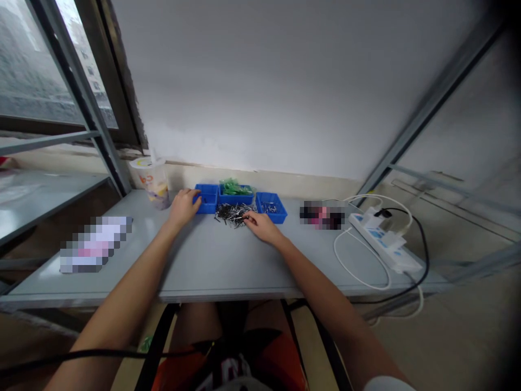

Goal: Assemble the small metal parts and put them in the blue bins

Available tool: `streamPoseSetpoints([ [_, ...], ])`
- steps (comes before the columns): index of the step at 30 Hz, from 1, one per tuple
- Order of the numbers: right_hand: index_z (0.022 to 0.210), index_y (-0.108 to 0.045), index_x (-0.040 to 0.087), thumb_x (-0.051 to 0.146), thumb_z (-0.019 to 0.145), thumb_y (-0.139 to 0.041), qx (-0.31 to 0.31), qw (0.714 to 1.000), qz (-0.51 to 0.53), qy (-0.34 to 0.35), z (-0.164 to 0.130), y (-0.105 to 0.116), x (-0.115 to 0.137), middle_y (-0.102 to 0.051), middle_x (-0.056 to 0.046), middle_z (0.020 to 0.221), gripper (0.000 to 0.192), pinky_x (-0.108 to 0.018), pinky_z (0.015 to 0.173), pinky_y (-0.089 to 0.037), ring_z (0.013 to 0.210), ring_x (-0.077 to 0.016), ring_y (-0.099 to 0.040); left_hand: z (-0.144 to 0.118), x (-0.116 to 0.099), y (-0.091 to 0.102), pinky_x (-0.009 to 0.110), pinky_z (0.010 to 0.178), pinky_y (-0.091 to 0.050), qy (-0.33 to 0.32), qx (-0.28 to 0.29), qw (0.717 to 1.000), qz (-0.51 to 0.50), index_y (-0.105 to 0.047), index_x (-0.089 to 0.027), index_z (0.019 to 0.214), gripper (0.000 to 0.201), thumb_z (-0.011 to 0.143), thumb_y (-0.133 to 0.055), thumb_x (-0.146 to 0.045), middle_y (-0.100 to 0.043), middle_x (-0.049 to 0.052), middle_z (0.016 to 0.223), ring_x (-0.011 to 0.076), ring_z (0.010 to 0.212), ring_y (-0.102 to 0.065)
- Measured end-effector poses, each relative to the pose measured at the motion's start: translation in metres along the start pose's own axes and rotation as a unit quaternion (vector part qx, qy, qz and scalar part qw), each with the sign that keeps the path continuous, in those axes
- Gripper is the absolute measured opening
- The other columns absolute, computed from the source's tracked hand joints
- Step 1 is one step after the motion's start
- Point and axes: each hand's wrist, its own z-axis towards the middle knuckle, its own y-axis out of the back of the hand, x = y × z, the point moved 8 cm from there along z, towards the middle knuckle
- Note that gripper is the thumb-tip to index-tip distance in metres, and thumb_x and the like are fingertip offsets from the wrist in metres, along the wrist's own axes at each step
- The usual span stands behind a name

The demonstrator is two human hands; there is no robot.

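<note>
Spreading over the smooth grey table (211, 260), the loose pile (235, 213) of thin dark metal pins could scatter if the right hand (262, 225), fingertips together on it, sweeps carelessly, while the left hand (184, 206), fingers curled, grips a blue plastic bin (206, 200).

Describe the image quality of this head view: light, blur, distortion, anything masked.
Head view: soft daylight from the window at left, no hard shadows on the grey tabletop. Wide-angle distortion bends the frame posts outward; the right corners darken. Two patches on the table are pixelated. The pile of small dark metal pins under the right hand is too small to resolve; the left hand touching the left blue plastic bin is reasonably sharp.
</note>
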Motion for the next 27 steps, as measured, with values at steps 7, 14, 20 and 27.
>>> streamPoseSetpoints([
  [7,0.103,-0.065,0.017,0.024,0.089,-0.049,0.011,1.0,-0.003,-0.001,-0.002,0.0,0.002,-0.06,0.001,0.07,0.022,-0.022,0.065,-0.036,0.064,-0.0108,-0.051,-0.007,-0.034,-0.008,0.036,0.092,-0.043,-0.08,0.056,0.994,-0.052,-0.066,-0.015,0.107,0.033,0.089,-0.042,-0.03,-0.065,0.01,0.103,0.0245,0.101,-0.057],
  [14,0.1,-0.066,0.017,0.021,0.089,-0.05,0.023,0.999,-0.026,0.016,-0.003,-0.002,0.011,-0.061,0.0,0.072,0.02,-0.021,0.064,-0.034,0.065,-0.0104,-0.05,-0.034,-0.073,-0.052,0.032,0.078,-0.047,-0.155,0.231,0.961,-0.002,-0.068,-0.021,0.103,0.029,0.085,-0.046,-0.022,-0.066,0.01,0.102,0.024,0.093,-0.062],
  [20,0.1,-0.067,0.016,0.019,0.088,-0.05,0.032,0.999,-0.019,0.025,-0.004,-0.005,0.009,-0.064,0.0,0.076,0.021,-0.021,0.065,-0.035,0.067,-0.0101,-0.053,-0.032,-0.056,-0.054,0.032,0.077,-0.047,-0.14,0.214,0.966,0.043,-0.064,-0.021,0.113,0.036,0.085,-0.042,-0.017,-0.062,0.012,0.106,0.0252,0.092,-0.062],
  [27,0.099,-0.068,0.017,0.017,0.088,-0.051,0.056,0.997,-0.02,0.054,-0.006,-0.014,0.016,-0.064,0.001,0.074,0.02,-0.02,0.066,-0.036,0.067,-0.01,-0.055,-0.034,-0.049,-0.062,0.032,0.078,-0.047,-0.13,0.242,0.961,0.042,-0.068,-0.019,0.094,0.027,0.084,-0.043,-0.019,-0.066,0.012,0.098,0.0248,0.09,-0.063],
])
